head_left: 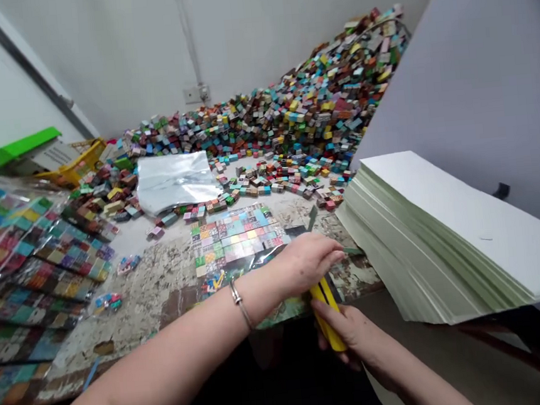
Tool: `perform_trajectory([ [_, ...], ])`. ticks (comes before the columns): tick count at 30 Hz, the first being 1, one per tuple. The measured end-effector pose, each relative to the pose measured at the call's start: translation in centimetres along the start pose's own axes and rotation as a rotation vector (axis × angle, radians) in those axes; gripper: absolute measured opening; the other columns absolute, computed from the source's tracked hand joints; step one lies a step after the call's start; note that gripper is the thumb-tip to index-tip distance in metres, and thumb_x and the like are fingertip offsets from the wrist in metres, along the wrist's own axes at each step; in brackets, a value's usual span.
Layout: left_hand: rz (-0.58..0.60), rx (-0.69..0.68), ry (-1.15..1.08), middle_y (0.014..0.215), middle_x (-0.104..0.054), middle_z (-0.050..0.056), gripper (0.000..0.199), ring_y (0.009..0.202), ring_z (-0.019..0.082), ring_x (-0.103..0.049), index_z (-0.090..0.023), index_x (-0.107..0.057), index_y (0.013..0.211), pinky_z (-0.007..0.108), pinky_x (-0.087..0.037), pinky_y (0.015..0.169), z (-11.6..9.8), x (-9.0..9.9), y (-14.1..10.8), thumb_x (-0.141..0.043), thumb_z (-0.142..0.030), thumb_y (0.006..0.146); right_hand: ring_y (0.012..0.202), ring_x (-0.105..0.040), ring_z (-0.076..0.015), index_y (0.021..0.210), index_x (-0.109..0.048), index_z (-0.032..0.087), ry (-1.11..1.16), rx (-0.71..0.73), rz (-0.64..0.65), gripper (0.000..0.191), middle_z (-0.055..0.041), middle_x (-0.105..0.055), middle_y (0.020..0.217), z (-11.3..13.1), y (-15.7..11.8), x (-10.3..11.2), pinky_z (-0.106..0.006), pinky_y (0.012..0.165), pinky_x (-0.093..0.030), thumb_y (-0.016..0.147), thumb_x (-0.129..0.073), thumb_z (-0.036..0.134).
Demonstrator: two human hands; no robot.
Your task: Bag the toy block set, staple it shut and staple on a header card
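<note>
My right hand (345,331) is wrapped round a yellow tool with a long handle and a dark slot (330,326), held at the table's front edge. Its exact kind does not show. Over the tool's upper end is my left hand (310,259), fingers bent and pressed together; what they grip is hidden beneath. Just left of that hand lies a clear bag of small patterned blocks in flat rows (239,233). Small bright plastic pieces (213,283) sit at its near edge, beside my left forearm. A narrow grey-green strip (312,217) sticks up beyond the left hand.
Loose patterned blocks (263,121) are heaped along the wall. Silvery plastic bags (176,180) lie before them. Bagged block sets (30,274) are stacked at left, near a yellow basket (78,169). A tall stack of white sheets (456,224) stands close on the right.
</note>
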State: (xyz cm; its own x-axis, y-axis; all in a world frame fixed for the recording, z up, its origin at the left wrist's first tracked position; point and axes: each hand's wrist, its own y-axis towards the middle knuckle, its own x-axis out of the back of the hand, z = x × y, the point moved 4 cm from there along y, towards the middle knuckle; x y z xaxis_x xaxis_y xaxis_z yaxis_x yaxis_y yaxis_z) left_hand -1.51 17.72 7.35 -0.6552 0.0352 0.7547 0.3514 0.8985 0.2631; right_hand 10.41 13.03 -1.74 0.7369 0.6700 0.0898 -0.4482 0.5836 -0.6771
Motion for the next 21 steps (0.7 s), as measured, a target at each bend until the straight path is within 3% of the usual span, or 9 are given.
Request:
perform_trajectory([
  [4, 0.223, -0.207, 0.161, 0.106, -0.064, 0.009, 0.031, 0.107, 0.018, -0.054, -0.012, -0.06, 0.106, 0.029, -0.04, 0.099, 1.5, -3.4, 2.7, -0.036, -0.026, 0.093, 0.031, -0.04, -0.0035, 0.076, -0.045, 0.017, 0.01, -0.041, 0.022, 0.041, 0.0006, -0.058, 0.059, 0.0, 0.2, -0.1, -0.015, 0.028, -0.028, 0.083, -0.037, 0.057],
  [7, 0.301, -0.255, 0.221, 0.113, -0.061, 0.011, 0.035, 0.114, 0.018, -0.05, -0.009, -0.056, 0.112, 0.029, -0.034, 0.105, 1.8, -4.4, 3.2, -0.035, -0.028, 0.093, 0.031, -0.042, -0.0042, 0.079, -0.043, 0.016, 0.044, -0.055, 0.04, 0.036, 0.0006, -0.058, 0.058, 0.0, 0.5, -0.3, -0.015, 0.027, -0.031, 0.085, -0.037, 0.051],
  [11, 0.331, -0.168, 0.3, 0.12, -0.057, 0.011, 0.044, 0.117, 0.021, -0.046, -0.011, -0.05, 0.12, 0.035, -0.036, 0.102, 1.4, -4.6, 3.7, -0.034, -0.041, 0.092, 0.028, -0.04, -0.0054, 0.085, -0.043, 0.016, 0.075, -0.065, 0.06, 0.031, 0.0023, -0.055, 0.054, -0.4, 0.8, -0.4, -0.016, 0.027, -0.03, 0.087, -0.036, 0.045],
  [14, 0.375, -0.09, 0.349, 0.124, -0.055, 0.011, 0.052, 0.119, 0.026, -0.045, -0.016, -0.044, 0.126, 0.045, -0.036, 0.1, 1.0, -4.8, 4.0, -0.033, -0.051, 0.09, 0.033, -0.044, -0.0066, 0.086, -0.049, 0.015, 0.069, 0.016, 0.048, 0.03, 0.0019, -0.055, 0.053, -0.3, 0.8, 0.0, -0.017, 0.032, -0.032, 0.087, -0.038, 0.043],
  [17, 0.398, -0.039, 0.381, 0.129, -0.051, 0.009, 0.053, 0.121, 0.027, -0.041, -0.02, -0.04, 0.129, 0.05, -0.031, 0.101, 0.6, -4.9, 4.4, -0.032, -0.054, 0.088, 0.055, -0.058, -0.0119, 0.075, -0.057, 0.014, -0.042, 0.103, -0.051, 0.033, -0.004, -0.062, 0.063, 0.4, 0.5, 1.0, -0.019, 0.047, -0.041, 0.082, -0.047, 0.044],
  [21, 0.417, 0.006, 0.406, 0.134, -0.046, 0.007, 0.052, 0.126, 0.028, -0.036, -0.024, -0.035, 0.132, 0.053, -0.026, 0.103, 0.3, -4.9, 4.7, -0.034, -0.053, 0.088, 0.076, -0.064, -0.0212, 0.073, -0.063, 0.014, -0.135, 0.044, -0.157, 0.033, -0.0098, -0.067, 0.076, 0.7, 0.4, 1.6, -0.026, 0.063, -0.046, 0.078, -0.052, 0.045],
])
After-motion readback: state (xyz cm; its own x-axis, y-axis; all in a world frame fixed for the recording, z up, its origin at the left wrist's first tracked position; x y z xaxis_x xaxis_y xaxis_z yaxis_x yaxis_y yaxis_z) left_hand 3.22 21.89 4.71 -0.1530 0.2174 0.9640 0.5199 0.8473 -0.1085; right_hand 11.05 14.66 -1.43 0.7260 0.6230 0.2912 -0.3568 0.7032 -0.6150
